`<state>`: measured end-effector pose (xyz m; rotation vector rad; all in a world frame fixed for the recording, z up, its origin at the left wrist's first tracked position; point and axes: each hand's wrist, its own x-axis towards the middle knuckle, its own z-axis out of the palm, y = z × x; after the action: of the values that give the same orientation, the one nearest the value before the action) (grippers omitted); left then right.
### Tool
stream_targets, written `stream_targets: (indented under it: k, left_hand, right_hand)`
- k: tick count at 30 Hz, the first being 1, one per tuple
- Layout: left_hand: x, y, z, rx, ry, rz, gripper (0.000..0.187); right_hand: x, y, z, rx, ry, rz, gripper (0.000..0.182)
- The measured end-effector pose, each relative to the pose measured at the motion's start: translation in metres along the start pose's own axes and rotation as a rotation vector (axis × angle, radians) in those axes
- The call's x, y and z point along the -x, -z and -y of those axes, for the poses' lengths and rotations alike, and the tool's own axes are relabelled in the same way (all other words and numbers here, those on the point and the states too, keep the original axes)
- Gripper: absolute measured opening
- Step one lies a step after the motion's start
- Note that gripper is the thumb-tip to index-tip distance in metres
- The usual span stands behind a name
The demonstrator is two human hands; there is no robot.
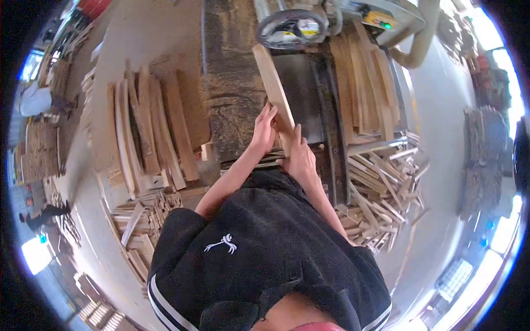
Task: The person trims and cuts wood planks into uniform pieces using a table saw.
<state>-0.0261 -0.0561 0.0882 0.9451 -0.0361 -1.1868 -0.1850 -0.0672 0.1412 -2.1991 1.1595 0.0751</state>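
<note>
Near the bench's front edge, left hand and right hand pinched a wooden plank. Steady two-handed support seemed best.

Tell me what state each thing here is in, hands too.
Wooden board: held
Left hand: gripping the board
Right hand: gripping the board's near end
Green light: lit
Machine: can't tell if running
Boards at left: lying side by side
Offcuts at right: loosely heaped
</note>
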Motion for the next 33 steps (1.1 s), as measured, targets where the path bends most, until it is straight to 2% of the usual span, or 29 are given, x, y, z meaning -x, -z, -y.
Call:
stream_targets:
  k: [2,3,5,8,9,10,12,13,14,15,16,17,18,19,20,21,22,24,26,30,33]
  left_hand:
    - [0.019,-0.021,0.005,-0.233,0.118,-0.063,0.055]
    - [0.027,-0.03,0.011,-0.289,0.06,-0.006,0.054]
    - [0.034,-0.035,0.021,-0.292,0.096,0.033,0.052]
    - [0.026,-0.021,0.043,-0.234,0.134,0.062,0.045]
    - [0.022,-0.017,0.046,-0.156,0.197,0.049,0.042]
    - [0.022,-0.011,0.05,-0.075,0.265,0.034,0.039]
    - [0.019,-0.006,0.049,-0.061,0.303,0.052,0.038]
    - [0.016,-0.004,0.053,-0.113,0.276,0.102,0.041]
    - [0.015,-0.003,0.058,-0.164,0.251,0.154,0.043]
    - [0.015,-0.004,0.064,-0.124,0.19,0.225,0.054]
    - [0.014,-0.008,0.067,-0.123,0.199,0.226,0.054]
    - [0.011,-0.013,0.066,-0.203,0.157,0.234,0.056]
    - [0.01,-0.019,0.063,-0.285,0.111,0.241,0.057]
    - [0.012,-0.029,0.062,-0.416,0.097,0.17,0.072]
    - [0.008,-0.029,0.064,-0.414,0.095,0.169,0.072]
    - [0.001,-0.027,0.067,-0.872,-0.134,0.271,0.075]
    - [-0.005,-0.023,0.071,-1.329,-0.369,0.368,0.078]
    - [-0.027,-0.008,0.089,-1.411,-0.468,0.413,0.083]
    - [-0.038,-0.004,0.091,-1.629,-0.651,0.494,0.079]
    - [-0.065,-0.013,0.076,-1.661,-0.714,0.437,0.078]
    - [-0.089,0.001,0.042,-1.664,-0.717,0.389,0.075]
  right_hand:
    - [0.012,-0.012,-0.028,0.013,-0.088,-0.084,0.113]
    - [0.016,-0.021,-0.049,-0.04,-0.071,-0.143,0.11]
    - [0.023,-0.037,-0.08,-0.098,-0.011,-0.279,0.101]
    - [0.038,-0.045,-0.101,-0.144,0.076,-0.376,0.094]
    - [0.047,-0.042,-0.107,-0.284,0.066,-0.339,0.079]
    - [0.048,-0.041,-0.113,-0.287,0.063,-0.335,0.079]
    - [0.049,-0.033,-0.113,-1.093,-0.2,0.099,0.061]
    - [0.053,-0.031,-0.113,-1.376,-0.19,0.163,0.051]
    - [0.051,-0.039,-0.125,-1.379,-0.201,0.158,0.051]
    - [0.047,-0.055,-0.148,-1.263,-0.233,0.165,0.046]
    - [0.044,-0.064,-0.161,-1.144,-0.263,0.176,0.042]
    - [0.042,-0.052,-0.147,-1.146,-0.265,0.027,0.037]
    - [0.043,-0.04,-0.129,-1.146,-0.267,0.027,0.037]
    - [0.043,-0.029,-0.111,-0.732,-0.139,-0.267,0.037]
    - [0.041,-0.021,-0.098,-0.301,-0.007,-0.535,0.038]
    - [0.038,-0.017,-0.093,-0.19,0.129,-0.627,0.047]
    - [0.039,-0.017,-0.089,-0.193,0.129,-0.622,0.047]
    - [0.032,-0.016,-0.083,-0.162,0.277,-0.519,0.055]
    - [0.022,-0.028,-0.093,-0.122,0.29,-0.476,0.057]
    - [-0.027,-0.051,-0.112,-0.077,0.339,-0.518,0.053]
    - [-0.077,-0.05,-0.104,-0.034,0.317,-0.567,0.06]
